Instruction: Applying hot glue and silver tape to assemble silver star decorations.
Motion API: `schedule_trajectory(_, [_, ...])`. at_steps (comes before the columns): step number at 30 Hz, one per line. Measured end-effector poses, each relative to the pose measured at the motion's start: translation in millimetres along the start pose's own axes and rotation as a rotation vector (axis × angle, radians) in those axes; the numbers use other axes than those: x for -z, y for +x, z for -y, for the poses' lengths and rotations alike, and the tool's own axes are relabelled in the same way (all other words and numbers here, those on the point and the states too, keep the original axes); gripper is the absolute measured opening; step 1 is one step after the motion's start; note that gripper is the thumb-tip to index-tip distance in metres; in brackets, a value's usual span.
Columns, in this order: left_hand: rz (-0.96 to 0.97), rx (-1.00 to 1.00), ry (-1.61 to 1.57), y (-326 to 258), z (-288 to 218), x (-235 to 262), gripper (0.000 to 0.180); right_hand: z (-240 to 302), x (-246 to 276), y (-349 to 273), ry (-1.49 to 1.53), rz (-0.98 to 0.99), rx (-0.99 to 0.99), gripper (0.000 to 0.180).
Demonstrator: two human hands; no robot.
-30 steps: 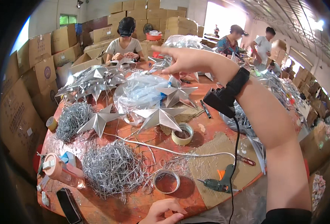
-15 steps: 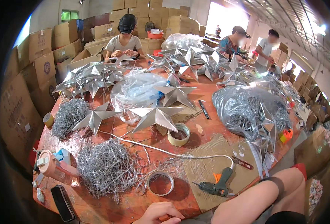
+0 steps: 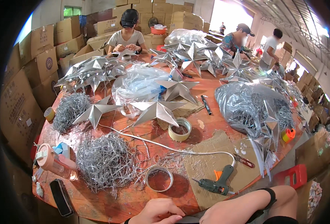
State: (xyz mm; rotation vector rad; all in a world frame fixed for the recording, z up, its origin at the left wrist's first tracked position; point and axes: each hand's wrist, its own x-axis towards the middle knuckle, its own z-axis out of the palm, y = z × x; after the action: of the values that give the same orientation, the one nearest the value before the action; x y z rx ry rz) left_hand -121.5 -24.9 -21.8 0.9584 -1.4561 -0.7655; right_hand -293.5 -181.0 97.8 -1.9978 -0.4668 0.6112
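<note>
My left hand (image 3: 158,211) is at the near table edge by the lower rim of the picture, its fingers curled inward; whatever they hold, if anything, is hidden. My right hand (image 3: 213,215) lies just right of it, back upward, with its fingers out of sight below. A black band circles the right arm near the elbow. Nearest the hands are a dark green glue gun (image 3: 218,182) with an orange trigger, lying on a cardboard sheet (image 3: 199,168), and a tape roll (image 3: 159,179). A heap of silver tinsel wire (image 3: 104,163) sits left of the roll.
Silver stars (image 3: 159,112) lie mid-table near a second tape roll (image 3: 180,129), a marker (image 3: 206,105) and a cutter (image 3: 244,161). A white cord (image 3: 161,148) crosses the table. At left stand a pink bottle (image 3: 57,162) and phone (image 3: 61,198). Several people work beyond; a red stool (image 3: 292,176) is at right.
My right hand has come into the picture beside the left as the right forearm moved. The left hand is slightly higher. The view has shifted a little, showing the red stool more fully.
</note>
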Motion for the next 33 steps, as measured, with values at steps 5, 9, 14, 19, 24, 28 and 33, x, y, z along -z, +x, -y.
schedule_trajectory(5, [0.03, 0.024, 0.009, 1, 3, 0, 0.006, -9, -2, -4, 0.017, -0.105, 0.071, 0.069])
schedule_trajectory(9, [0.018, 0.015, 0.019, 0, 0, 1, 0.008, -15, -8, 1, 0.015, -0.044, 0.026, 0.065])
schedule_trajectory(14, [0.027, 0.003, -0.017, 2, 1, 0, 0.008, -36, -22, -1, -0.041, -0.049, 0.033, 0.042])
schedule_trajectory(19, [0.04, 0.01, -0.014, 2, 0, 1, 0.008, -32, -22, -5, -0.113, -0.096, -0.063, 0.031])
schedule_trajectory(24, [0.046, 0.027, 0.001, 1, -1, 1, 0.008, -26, -22, -4, -0.136, -0.056, -0.101, 0.03])
schedule_trajectory(28, [0.049, 0.028, -0.003, 2, 0, 0, 0.007, -26, -22, -4, -0.126, -0.085, -0.082, 0.03])
schedule_trajectory(33, [0.055, 0.033, -0.005, 1, 1, 0, 0.007, -26, -22, -4, -0.121, -0.096, -0.058, 0.03])
